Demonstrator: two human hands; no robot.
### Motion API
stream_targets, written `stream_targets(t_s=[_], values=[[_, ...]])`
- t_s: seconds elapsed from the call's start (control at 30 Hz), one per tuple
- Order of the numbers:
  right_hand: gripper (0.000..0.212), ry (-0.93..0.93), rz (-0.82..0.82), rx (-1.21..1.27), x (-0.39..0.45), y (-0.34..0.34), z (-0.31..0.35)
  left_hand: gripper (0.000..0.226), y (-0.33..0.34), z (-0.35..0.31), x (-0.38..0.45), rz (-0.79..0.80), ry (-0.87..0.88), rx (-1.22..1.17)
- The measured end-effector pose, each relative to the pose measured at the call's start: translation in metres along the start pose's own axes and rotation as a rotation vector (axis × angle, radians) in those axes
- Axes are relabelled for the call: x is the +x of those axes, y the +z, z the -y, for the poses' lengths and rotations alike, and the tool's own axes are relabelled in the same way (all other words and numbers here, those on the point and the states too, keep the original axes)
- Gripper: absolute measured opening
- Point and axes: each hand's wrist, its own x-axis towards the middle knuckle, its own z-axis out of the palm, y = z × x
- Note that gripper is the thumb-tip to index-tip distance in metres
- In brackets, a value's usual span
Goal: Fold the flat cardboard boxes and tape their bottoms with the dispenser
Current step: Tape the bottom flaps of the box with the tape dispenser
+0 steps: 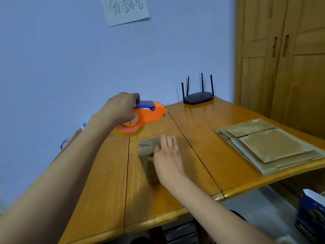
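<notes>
Handwritten "分拣台" on wall paper (125,9)

We see bare table (202,138) between the small folded box (149,150) mid-table and the stack of flat cardboard (269,147) at the right edge. A router (197,97) blocks the far corner; the tape dispenser (140,117) hangs above the box's far-left side.
</notes>
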Motion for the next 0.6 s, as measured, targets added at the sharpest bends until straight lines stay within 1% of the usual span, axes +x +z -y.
stream_targets(t_s=[0.1,0.27,0.37,0.47,0.6], values=[[0.055,0.063,0.012,-0.049,0.001,0.005,0.001,0.038,0.008,0.011,-0.008,0.008,-0.022,0.000],[0.055,0.065,-0.055,-0.060,-0.004,0.011,-0.003,0.039,0.026,0.026,-0.025,0.027,-0.061,0.023],[0.055,0.033,-0.065,-0.068,-0.001,0.014,-0.006,0.039,0.039,0.033,-0.036,0.059,-0.064,0.019],[0.057,-0.010,-0.038,-0.100,0.002,0.014,-0.008,0.040,0.047,0.036,-0.043,0.062,-0.054,0.022],[0.060,-0.049,0.002,-0.110,0.003,0.014,-0.008,0.036,0.053,0.035,-0.048,0.066,-0.048,0.039]])
